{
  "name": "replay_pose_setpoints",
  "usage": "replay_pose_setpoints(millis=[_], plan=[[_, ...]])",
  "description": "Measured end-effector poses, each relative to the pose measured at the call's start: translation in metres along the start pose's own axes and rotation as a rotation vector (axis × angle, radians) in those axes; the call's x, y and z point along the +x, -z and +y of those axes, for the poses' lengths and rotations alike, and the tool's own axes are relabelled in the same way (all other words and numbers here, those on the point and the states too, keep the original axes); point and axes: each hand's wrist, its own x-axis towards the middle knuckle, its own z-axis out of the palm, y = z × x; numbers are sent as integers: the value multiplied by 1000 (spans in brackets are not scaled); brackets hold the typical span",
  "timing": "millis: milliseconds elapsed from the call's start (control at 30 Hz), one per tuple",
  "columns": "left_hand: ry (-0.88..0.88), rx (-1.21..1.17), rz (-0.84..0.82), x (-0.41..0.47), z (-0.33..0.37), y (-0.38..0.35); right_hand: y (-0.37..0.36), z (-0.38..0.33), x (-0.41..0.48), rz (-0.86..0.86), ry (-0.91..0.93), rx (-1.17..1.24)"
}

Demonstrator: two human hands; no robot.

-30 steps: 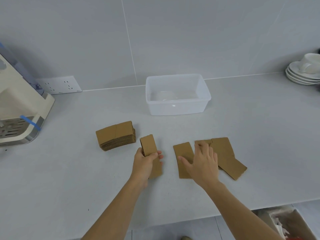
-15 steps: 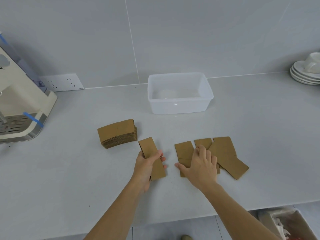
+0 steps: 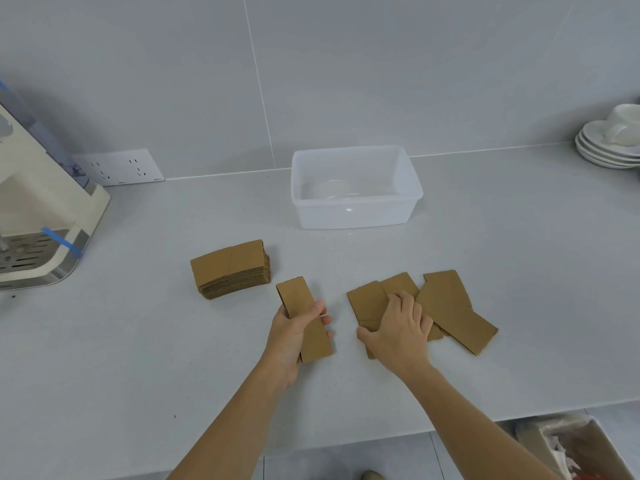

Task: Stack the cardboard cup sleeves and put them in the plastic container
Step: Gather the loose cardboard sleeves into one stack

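The counter [image 3: 485,306] runs under everything I see, and its near edge drops off just past my forearms. At far left a cream machine [image 3: 38,216] is cut off by the frame, so I can't make out what it is. At far right a cup on stacked saucers [image 3: 606,143] is also clipped. Bottom right, below the counter, a lined bin [image 3: 581,452] shows only a corner, its contents too jumbled to tell.

The clear tub [image 3: 353,188] sits toward the wall with nothing in it. In front and left of it lies the stack [image 3: 232,268] of sleeves, apart from my hands.

My right hand [image 3: 398,334] lies palm down with curled fingers on the loose sleeves [image 3: 450,306]; these overlap, and the hand hides part of them. Whether it grips one I cannot tell.

My left hand [image 3: 294,334] is closed round a few sleeves [image 3: 304,317], thumb on top, held on edge and tilted.
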Motion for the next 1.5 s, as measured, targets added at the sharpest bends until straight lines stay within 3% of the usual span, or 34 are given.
replay_pose_setpoints(millis=[267,500,633,1033,1500], plan=[[-1,-44,-1,-1,2,-3,4,0,-3,51,28,66],[47,-126,-69,-4,4,-10,18,-5,-4,-33,40,415],[98,-250,-93,-6,5,-13,26,-15,-7,-47,99,497],[159,-436,-272,-11,2,-21,27,-42,-21,-13,366,295],[176,-433,-222,-9,-4,-32,8,-35,-15,79,407,197]])
